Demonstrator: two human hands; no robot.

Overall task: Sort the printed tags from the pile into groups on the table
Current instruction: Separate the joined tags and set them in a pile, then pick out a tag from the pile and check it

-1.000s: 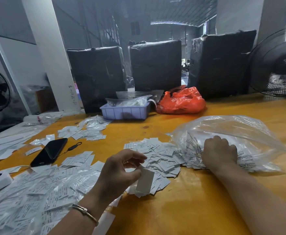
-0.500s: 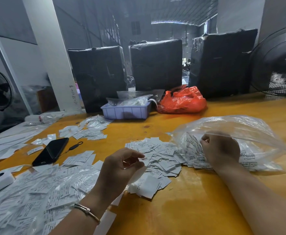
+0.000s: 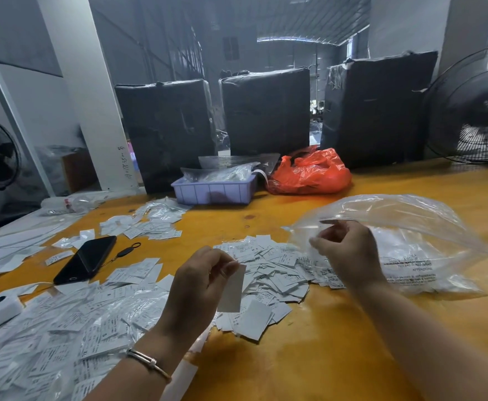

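Clear plastic bag [image 3: 404, 227] is pinched open at its rim by her right hand [image 3: 344, 250] for reaching inside, while her left hand [image 3: 199, 282] pinches one tag [image 3: 231, 287] upright above the pile [image 3: 268, 273], apparently to read it.

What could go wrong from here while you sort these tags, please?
1. The fan at the table's right edge could scatter the loose tags, if it runs.
2. The right hand lifts the bag by its open mouth; tags inside may spill into the pile.
3. The tag pinched in the left hand hangs over that pile and could drop back unsorted.
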